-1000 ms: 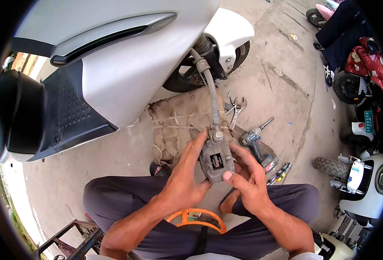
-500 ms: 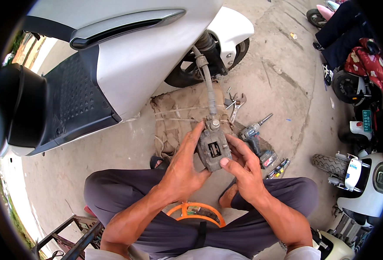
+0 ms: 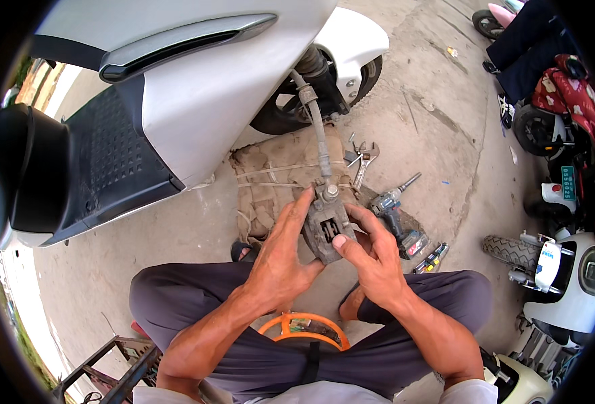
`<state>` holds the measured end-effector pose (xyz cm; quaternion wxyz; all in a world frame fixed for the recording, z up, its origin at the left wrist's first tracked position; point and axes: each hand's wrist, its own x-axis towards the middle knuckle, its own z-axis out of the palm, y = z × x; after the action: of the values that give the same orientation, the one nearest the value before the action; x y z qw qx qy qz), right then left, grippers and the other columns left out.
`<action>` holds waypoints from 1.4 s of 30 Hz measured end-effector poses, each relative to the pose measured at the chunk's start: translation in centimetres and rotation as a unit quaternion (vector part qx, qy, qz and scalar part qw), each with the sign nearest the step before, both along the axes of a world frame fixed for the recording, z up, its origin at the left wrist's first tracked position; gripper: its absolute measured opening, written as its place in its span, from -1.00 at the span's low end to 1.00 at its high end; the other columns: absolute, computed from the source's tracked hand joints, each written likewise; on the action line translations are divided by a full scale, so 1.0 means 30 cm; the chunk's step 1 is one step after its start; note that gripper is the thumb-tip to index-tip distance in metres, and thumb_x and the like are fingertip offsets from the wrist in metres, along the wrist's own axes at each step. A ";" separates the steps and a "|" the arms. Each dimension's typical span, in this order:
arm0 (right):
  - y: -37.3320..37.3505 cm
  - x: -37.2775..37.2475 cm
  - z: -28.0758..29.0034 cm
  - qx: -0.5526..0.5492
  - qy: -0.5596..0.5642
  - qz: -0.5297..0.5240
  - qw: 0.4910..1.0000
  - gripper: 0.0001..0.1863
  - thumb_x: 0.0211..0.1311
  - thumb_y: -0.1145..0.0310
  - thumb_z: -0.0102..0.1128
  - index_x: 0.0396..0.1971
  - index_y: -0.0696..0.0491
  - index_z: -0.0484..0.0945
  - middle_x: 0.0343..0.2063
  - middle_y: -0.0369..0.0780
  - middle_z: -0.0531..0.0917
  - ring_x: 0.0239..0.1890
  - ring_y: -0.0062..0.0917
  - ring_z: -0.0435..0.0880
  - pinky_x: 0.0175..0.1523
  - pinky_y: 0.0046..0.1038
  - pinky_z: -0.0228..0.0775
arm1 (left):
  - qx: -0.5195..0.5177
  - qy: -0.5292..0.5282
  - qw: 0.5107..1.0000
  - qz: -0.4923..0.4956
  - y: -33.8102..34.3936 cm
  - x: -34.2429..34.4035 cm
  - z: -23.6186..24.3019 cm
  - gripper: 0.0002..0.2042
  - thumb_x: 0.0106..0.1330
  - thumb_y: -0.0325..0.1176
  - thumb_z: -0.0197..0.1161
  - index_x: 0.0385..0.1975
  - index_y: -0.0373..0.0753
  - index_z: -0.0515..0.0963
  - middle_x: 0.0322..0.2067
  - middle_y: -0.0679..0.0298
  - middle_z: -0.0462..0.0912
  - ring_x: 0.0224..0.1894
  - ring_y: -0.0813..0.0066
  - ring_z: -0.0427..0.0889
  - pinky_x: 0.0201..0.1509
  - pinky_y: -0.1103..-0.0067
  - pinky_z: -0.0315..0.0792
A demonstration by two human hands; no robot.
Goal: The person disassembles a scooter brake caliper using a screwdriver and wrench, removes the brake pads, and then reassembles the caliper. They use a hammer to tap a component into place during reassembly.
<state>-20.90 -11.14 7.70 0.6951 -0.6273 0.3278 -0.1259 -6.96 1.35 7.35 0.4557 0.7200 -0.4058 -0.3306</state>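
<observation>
A grimy grey brake caliper (image 3: pixel 320 211) is held up between my two hands, its slotted opening facing me. My left hand (image 3: pixel 277 262) wraps its left side, fingers along the edge and thumb near the bottom. On the other side, my right hand (image 3: pixel 375 262) grips it, with the thumb pressed by the slot and fingers curled behind. A sleeved brake hose (image 3: pixel 320 141) runs from the bolt at the caliper's top up to the front fork of a white scooter (image 3: pixel 196 101). Inside the slot, dark pad edges show; the caliper's back is hidden.
Beneath the hose lies a tied brown cloth bundle (image 3: pixel 260 198). An adjustable wrench (image 3: pixel 365 165), a cordless impact driver (image 3: pixel 393 214) and a small tool set (image 3: pixel 432 259) rest to its right. An orange ring-shaped object (image 3: pixel 338 331) sits between my legs. Parked scooters (image 3: pixel 560 279) line the right.
My right thumb has shifted slightly up and left, closer to the slot. The caliper and both hands sit a little further left in the picture, as the whole view has shifted.
</observation>
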 end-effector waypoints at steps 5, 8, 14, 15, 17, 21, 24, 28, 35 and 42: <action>-0.020 0.023 0.027 -0.130 0.065 0.034 0.989 -0.42 0.32 0.29 0.29 0.25 0.28 0.40 -0.35 -0.04 0.74 -0.35 -0.46 0.71 -0.21 -0.38 0.53 | 0.000 -0.013 1.000 -0.005 0.000 -0.001 0.014 0.01 0.00 -0.61 0.45 0.53 -0.33 0.05 0.38 -0.13 0.29 0.44 -0.05 0.32 0.49 0.29 0.26; -0.038 0.046 0.069 -0.217 0.113 0.072 0.967 -0.42 0.27 0.28 0.31 0.20 0.31 0.43 -0.42 0.08 0.72 -0.39 -0.20 0.75 -0.23 -0.28 0.55 | 0.003 -0.019 1.000 -0.003 0.004 -0.002 0.013 0.00 -0.02 -0.63 0.42 0.53 -0.33 0.06 0.35 -0.15 0.31 0.42 -0.10 0.34 0.47 0.29 0.28; -0.032 0.047 0.058 -0.296 0.114 0.096 0.943 -0.48 0.27 0.36 0.25 0.16 0.32 0.43 -0.44 0.09 0.68 -0.40 -0.16 0.70 -0.23 -0.23 0.53 | 0.006 -0.029 1.000 -0.008 0.007 0.000 0.016 -0.01 -0.01 -0.63 0.41 0.53 -0.34 0.06 0.35 -0.16 0.33 0.42 -0.12 0.34 0.47 0.28 0.29; -0.030 0.044 0.050 -0.308 0.118 0.094 0.939 -0.52 0.28 0.42 0.23 0.16 0.29 0.43 -0.43 0.02 0.68 -0.43 -0.35 0.66 -0.26 -0.30 0.51 | 0.010 -0.027 1.000 -0.008 0.005 0.001 0.020 -0.01 -0.01 -0.63 0.41 0.53 -0.34 0.06 0.35 -0.17 0.32 0.42 -0.12 0.33 0.47 0.28 0.28; -0.037 0.035 0.034 -0.269 0.110 0.091 0.952 -0.52 0.31 0.42 0.21 0.18 0.29 0.42 -0.39 0.01 0.68 -0.40 -0.38 0.66 -0.23 -0.31 0.50 | 0.013 -0.024 1.000 -0.009 0.004 0.004 0.022 -0.01 0.00 -0.63 0.40 0.52 -0.34 0.06 0.35 -0.17 0.32 0.42 -0.12 0.33 0.47 0.28 0.28; -0.044 0.025 -0.006 -0.196 0.040 0.057 0.978 -0.46 0.35 0.29 0.18 0.22 0.30 0.41 -0.42 0.12 0.67 -0.34 -0.09 0.72 -0.19 -0.21 0.50 | 0.003 -0.009 1.000 -0.001 0.003 0.007 0.014 -0.02 -0.01 -0.64 0.37 0.52 -0.34 0.07 0.35 -0.16 0.31 0.43 -0.10 0.32 0.50 0.29 0.25; -0.047 0.031 0.026 -0.165 0.095 0.073 0.979 -0.46 0.36 0.26 0.20 0.22 0.27 0.42 -0.39 0.08 0.66 -0.33 -0.22 0.71 -0.18 -0.27 0.50 | -0.004 0.013 1.000 0.004 0.005 0.007 0.009 -0.02 -0.02 -0.65 0.36 0.53 -0.33 0.07 0.35 -0.15 0.31 0.43 -0.06 0.32 0.51 0.30 0.24; -0.043 0.040 0.031 -0.172 0.100 0.064 0.978 -0.45 0.36 0.24 0.24 0.22 0.26 0.42 -0.40 0.01 0.67 -0.36 -0.34 0.67 -0.17 -0.31 0.51 | 0.003 -0.009 1.000 0.000 0.005 0.003 0.003 -0.01 -0.02 -0.67 0.34 0.54 -0.32 0.05 0.36 -0.13 0.29 0.44 -0.01 0.32 0.51 0.32 0.26; -0.044 0.022 -0.006 -0.150 0.021 0.065 0.986 -0.32 0.29 0.16 0.40 0.27 0.25 0.39 -0.08 -0.04 0.65 -0.25 -0.37 0.67 -0.12 -0.35 0.53 | -0.023 -0.024 0.999 0.004 -0.004 0.007 -0.007 0.01 0.01 -0.65 0.41 0.54 -0.32 0.03 0.37 -0.14 0.30 0.44 0.05 0.33 0.43 0.29 0.37; -0.044 0.022 0.007 0.004 -0.033 -0.003 0.999 -0.36 0.40 0.18 0.26 0.28 0.32 0.35 -0.10 -0.04 0.63 -0.36 -0.40 0.68 -0.26 -0.43 0.55 | -0.033 -0.073 0.997 0.001 0.005 0.034 0.040 0.11 -0.11 -0.44 0.67 0.51 -0.31 0.10 0.28 -0.10 0.39 0.35 0.01 0.41 0.34 0.27 0.42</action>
<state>-20.25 -12.46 7.90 0.7075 -0.6193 0.3071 -0.1470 -5.93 1.50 8.56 0.4489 0.7270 -0.4480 -0.2633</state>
